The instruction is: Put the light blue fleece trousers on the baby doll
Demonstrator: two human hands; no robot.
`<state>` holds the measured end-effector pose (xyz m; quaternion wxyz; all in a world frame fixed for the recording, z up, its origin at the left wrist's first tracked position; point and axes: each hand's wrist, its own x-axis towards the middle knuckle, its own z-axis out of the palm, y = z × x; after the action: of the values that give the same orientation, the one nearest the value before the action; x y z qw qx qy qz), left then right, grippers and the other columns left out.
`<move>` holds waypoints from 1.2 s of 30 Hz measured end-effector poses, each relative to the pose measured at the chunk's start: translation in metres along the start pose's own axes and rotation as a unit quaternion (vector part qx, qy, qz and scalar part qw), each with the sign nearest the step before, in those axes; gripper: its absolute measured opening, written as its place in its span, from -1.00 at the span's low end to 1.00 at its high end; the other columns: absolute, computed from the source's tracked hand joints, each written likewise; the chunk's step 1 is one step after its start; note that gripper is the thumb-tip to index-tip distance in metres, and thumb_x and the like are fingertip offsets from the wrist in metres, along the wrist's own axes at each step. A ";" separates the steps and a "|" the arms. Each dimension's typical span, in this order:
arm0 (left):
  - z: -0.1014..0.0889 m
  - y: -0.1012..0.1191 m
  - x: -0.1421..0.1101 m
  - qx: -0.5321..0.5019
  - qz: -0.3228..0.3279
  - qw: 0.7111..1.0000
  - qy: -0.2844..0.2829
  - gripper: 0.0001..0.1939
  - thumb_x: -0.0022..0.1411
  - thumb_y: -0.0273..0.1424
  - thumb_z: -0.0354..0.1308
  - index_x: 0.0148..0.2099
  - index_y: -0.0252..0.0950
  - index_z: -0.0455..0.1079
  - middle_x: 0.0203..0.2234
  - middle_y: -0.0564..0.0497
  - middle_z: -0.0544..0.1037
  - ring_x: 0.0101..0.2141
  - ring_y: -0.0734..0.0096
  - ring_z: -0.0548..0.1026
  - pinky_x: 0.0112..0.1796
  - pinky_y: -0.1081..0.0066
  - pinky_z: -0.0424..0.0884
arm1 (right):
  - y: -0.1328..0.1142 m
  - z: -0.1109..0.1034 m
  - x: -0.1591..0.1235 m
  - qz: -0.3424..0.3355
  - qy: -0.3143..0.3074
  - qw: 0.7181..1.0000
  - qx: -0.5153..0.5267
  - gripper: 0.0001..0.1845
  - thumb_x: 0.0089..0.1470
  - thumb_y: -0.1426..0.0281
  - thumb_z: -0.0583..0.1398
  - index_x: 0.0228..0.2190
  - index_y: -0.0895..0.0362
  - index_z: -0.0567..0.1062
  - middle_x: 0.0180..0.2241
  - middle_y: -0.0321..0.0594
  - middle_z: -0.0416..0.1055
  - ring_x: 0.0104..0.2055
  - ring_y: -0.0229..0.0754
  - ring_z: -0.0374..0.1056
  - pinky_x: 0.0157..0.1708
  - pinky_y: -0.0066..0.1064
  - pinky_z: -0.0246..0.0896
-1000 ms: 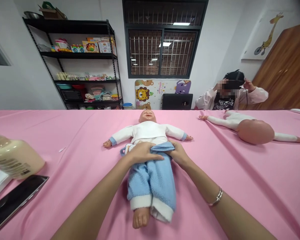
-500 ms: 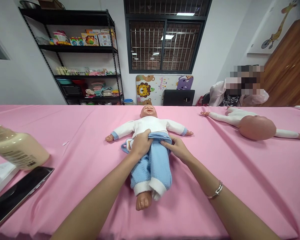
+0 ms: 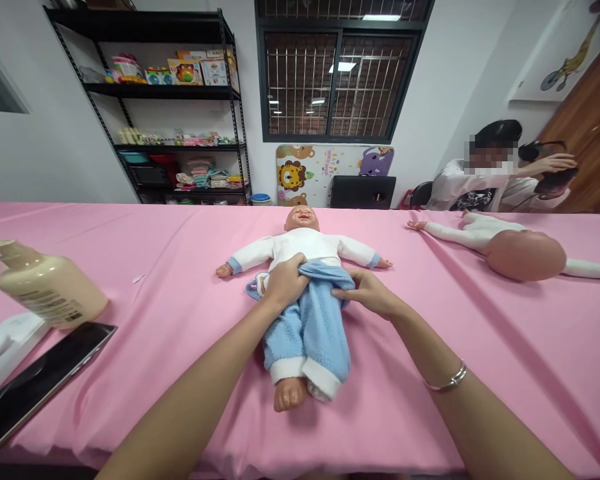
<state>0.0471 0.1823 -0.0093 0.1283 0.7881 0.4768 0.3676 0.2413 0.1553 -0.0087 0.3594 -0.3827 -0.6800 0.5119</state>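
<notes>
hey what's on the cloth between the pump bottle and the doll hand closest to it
A small white scrap on the pink cloth; the head view shows it.

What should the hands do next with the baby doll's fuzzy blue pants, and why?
Maybe the right hand could gently tug the fuzzy blue pants up: one shiny brown foot pokes out, but none shows at the other white cloth cuff.
</notes>
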 end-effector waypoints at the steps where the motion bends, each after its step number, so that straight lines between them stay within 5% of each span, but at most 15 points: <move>1: -0.001 -0.001 0.000 -0.001 0.014 1.000 -0.010 -0.93 0.12 -0.41 -0.02 -0.41 -0.26 0.24 -0.54 0.10 0.38 -0.45 0.40 0.34 -0.41 0.46 0.18 | 0.003 -0.001 0.002 -0.017 0.030 0.999 0.001 -0.60 -0.20 0.21 0.31 -0.35 0.24 0.44 -0.43 -0.26 0.32 -0.39 -0.28 0.23 -0.41 -0.46 0.23; 5: -0.007 0.000 0.001 0.022 0.092 0.992 -0.086 -0.78 0.15 -0.23 0.04 -0.41 -0.29 0.29 -0.49 0.06 0.40 -0.41 0.37 0.34 -0.36 0.44 0.20 | 0.015 -0.004 0.007 -0.044 0.095 0.994 0.012 -0.68 -0.21 0.27 0.29 -0.41 0.22 0.44 -0.45 -0.28 0.33 -0.40 -0.29 0.22 -0.44 -0.49 0.16; 8: -0.015 0.002 0.002 0.016 0.105 0.982 -0.157 -0.58 -0.02 -0.01 0.19 -0.34 -0.29 0.36 -0.37 0.02 0.41 -0.33 0.31 0.35 -0.28 0.40 0.25 | 0.023 -0.003 0.011 -0.011 0.117 0.991 0.064 -0.73 -0.20 0.28 0.26 -0.44 0.22 0.43 -0.48 -0.28 0.34 -0.44 -0.30 0.21 -0.47 -0.50 0.12; 11: -0.019 0.005 0.002 -0.043 0.119 0.974 -0.188 -0.56 -0.10 -0.02 0.26 -0.30 -0.27 0.42 -0.21 0.00 0.40 -0.21 0.28 0.37 -0.16 0.39 0.27 | 0.025 0.002 0.014 -0.001 0.138 0.986 0.097 -0.76 -0.17 0.31 0.21 -0.42 0.22 0.48 -0.41 -0.24 0.39 -0.36 -0.26 0.26 -0.37 -0.46 0.16; 16: -0.013 0.008 0.001 -0.110 0.128 0.972 -0.161 -0.81 0.14 -0.29 0.10 -0.23 -0.26 0.45 -0.27 0.07 0.50 -0.25 0.39 0.42 -0.19 0.47 0.27 | 0.017 0.007 0.010 0.014 0.103 0.993 0.051 -0.60 -0.16 0.23 0.25 -0.25 0.19 0.48 -0.26 -0.18 0.42 -0.21 -0.15 0.29 -0.25 -0.39 0.20; 21: -0.008 0.005 0.002 -0.046 0.078 0.990 -0.107 -0.84 0.09 -0.41 0.08 -0.50 -0.33 0.35 -0.57 0.12 0.43 -0.50 0.49 0.34 -0.46 0.49 0.15 | 0.008 0.001 0.001 0.029 0.011 0.999 0.017 -0.38 -0.22 0.20 0.33 -0.09 0.17 0.40 -0.12 -0.15 0.38 -0.07 -0.09 0.27 -0.13 -0.32 0.23; 28: -0.005 0.001 0.003 -0.054 0.062 0.993 -0.079 -0.84 0.10 -0.40 0.06 -0.51 -0.32 0.32 -0.59 0.12 0.40 -0.50 0.49 0.31 -0.47 0.50 0.13 | 0.005 -0.007 -0.004 0.099 -0.100 0.988 -0.065 -0.60 -0.26 0.20 0.35 -0.37 0.20 0.52 -0.34 -0.23 0.45 -0.25 -0.14 0.34 -0.22 -0.36 0.25; 30: -0.004 0.001 0.003 -0.059 0.063 0.994 -0.073 -0.84 0.10 -0.38 0.07 -0.49 -0.31 0.34 -0.55 0.10 0.42 -0.47 0.46 0.34 -0.43 0.49 0.18 | 0.006 -0.009 -0.003 0.063 -0.075 0.994 -0.052 -0.59 -0.27 0.23 0.35 -0.34 0.19 0.52 -0.33 -0.24 0.44 -0.26 -0.15 0.33 -0.23 -0.37 0.25; 36: -0.006 0.001 0.001 -0.052 0.115 0.990 -0.069 -0.76 0.09 -0.20 0.16 -0.33 -0.29 0.38 -0.26 0.01 0.42 -0.25 0.35 0.40 -0.20 0.42 0.28 | 0.014 -0.009 0.007 -0.086 0.125 0.988 -0.013 -0.69 -0.24 0.27 0.31 -0.41 0.21 0.50 -0.37 -0.24 0.40 -0.29 -0.21 0.26 -0.27 -0.40 0.18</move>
<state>0.0441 0.1819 -0.0036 0.1587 0.8532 0.3533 0.3493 0.2478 0.1674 -0.0195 0.4790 -0.3887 -0.6665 0.4186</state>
